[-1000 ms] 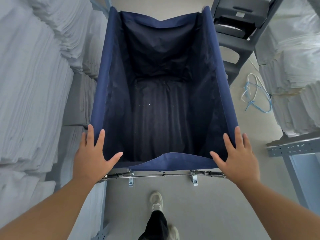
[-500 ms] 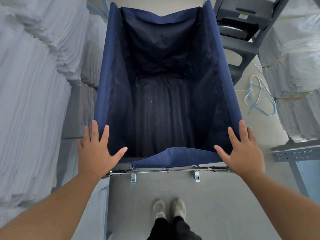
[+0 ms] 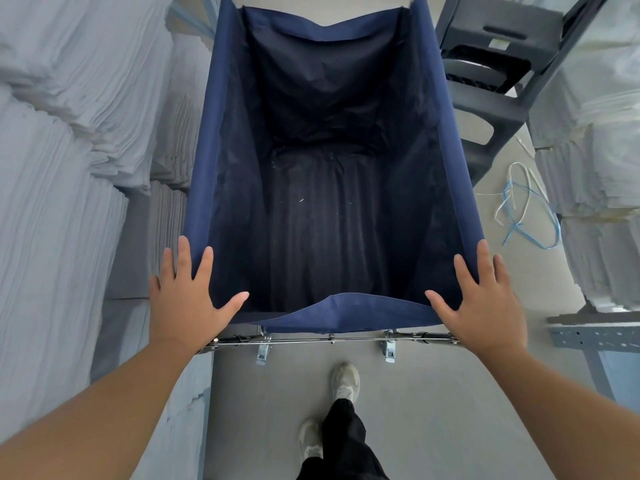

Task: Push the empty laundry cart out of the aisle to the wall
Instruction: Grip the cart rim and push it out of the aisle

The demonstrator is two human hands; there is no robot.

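The laundry cart [image 3: 204, 150] fills the middle of the view: a deep navy fabric bag on a metal frame, with nothing inside but a few specks of lint. My left hand [image 3: 187, 299] lies flat on the near left corner of its rim, fingers spread. My right hand [image 3: 485, 303] lies flat on the near right corner in the same way. Neither hand curls around the rim. A chrome frame bar [image 3: 329, 339] with two clips runs below the near edge between my wrists.
Tall stacks of folded white linen [image 3: 62, 168] line the left, close to the cart's side. On the right stand a dark grey plastic stool [image 3: 485, 81], more linen stacks [image 3: 595, 168] and a metal shelf rail [image 3: 595, 332]. Blue and white cord [image 3: 526, 209] lies on the floor.
The cart has rolled forward along the aisle with both hands on its near corners. I have taken a step, and one foot is now ahead of the other.
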